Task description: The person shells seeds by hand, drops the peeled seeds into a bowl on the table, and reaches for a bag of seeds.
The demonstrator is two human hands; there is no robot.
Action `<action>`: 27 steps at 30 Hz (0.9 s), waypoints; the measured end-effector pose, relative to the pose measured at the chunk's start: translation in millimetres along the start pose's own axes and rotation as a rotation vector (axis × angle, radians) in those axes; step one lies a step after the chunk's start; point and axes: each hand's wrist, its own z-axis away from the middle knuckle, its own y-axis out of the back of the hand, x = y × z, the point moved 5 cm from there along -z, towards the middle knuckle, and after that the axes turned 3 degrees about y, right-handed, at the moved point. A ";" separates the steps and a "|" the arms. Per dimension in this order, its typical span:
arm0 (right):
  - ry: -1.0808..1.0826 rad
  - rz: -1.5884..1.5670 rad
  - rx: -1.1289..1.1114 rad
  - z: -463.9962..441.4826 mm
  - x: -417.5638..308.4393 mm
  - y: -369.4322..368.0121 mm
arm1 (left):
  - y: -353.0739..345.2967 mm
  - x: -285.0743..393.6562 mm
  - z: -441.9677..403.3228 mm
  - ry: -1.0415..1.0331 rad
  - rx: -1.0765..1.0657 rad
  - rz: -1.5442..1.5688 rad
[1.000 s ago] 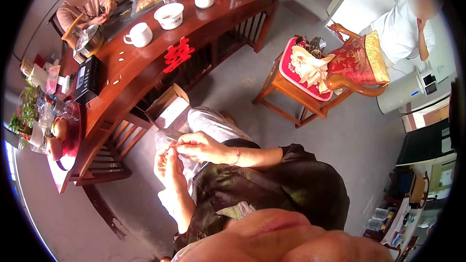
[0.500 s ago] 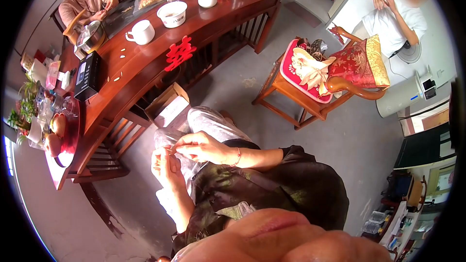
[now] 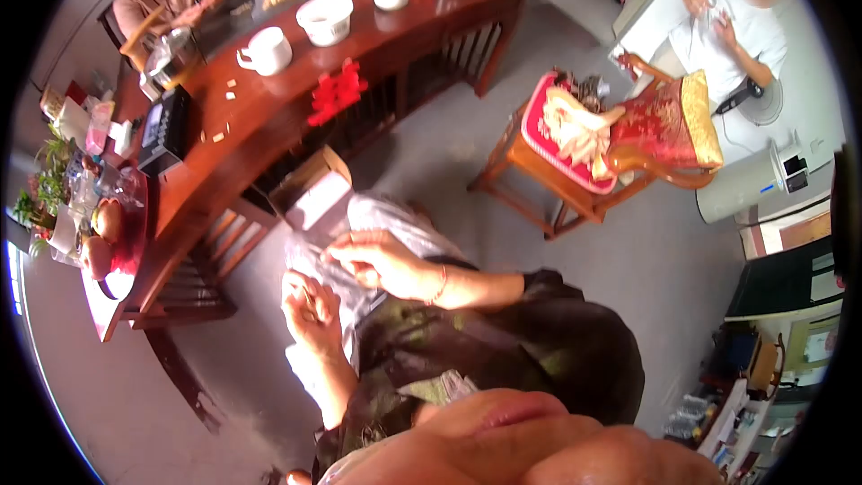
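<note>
My left hand (image 3: pixel 311 310) is held above my lap with its fingers curled inward. Something small and light may lie in them, too blurred to name. Just to the right and above it, my right hand (image 3: pixel 382 262) has its thumb and fingertips pinched together. Whatever the pinch holds is too small to make out. A narrow gap separates the two hands. Beneath them are my pale trousers (image 3: pixel 395 216), brightly lit by the sun.
A dark red table (image 3: pixel 202 184) carries a white mug (image 3: pixel 268 52), a paper bowl (image 3: pixel 325 20), a black box (image 3: pixel 165 132) and small pale bits. A cardboard box (image 3: pixel 314 189) stands below. Right is a cushioned wooden chair (image 3: pixel 575 190). Two people sit beyond.
My hands, which met at the fingertips, have moved apart, the left one slightly lower and the right one slightly higher. More pale bits show on the table.
</note>
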 end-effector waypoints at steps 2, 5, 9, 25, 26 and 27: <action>0.009 0.011 0.010 0.8 -6.5 -2.2 | -2.7 -0.7 -4.3 0.026 0.013 0.003; -0.036 -0.057 0.015 -3.5 2.5 5.9 | -3.9 -1.9 -2.2 0.064 0.020 -0.017; -0.021 -0.069 0.015 -4.8 4.5 7.9 | 5.0 -6.9 -5.5 0.119 0.018 -0.093; -0.157 -0.124 0.087 -10.1 13.6 16.1 | 8.2 -11.8 -10.2 0.191 0.132 -0.084; -0.144 -0.115 0.095 -11.3 14.6 17.2 | 7.0 -10.8 -10.9 0.189 0.119 -0.095; -0.127 -0.105 0.106 -11.2 14.6 18.6 | 5.1 -11.0 -11.4 0.190 0.103 -0.103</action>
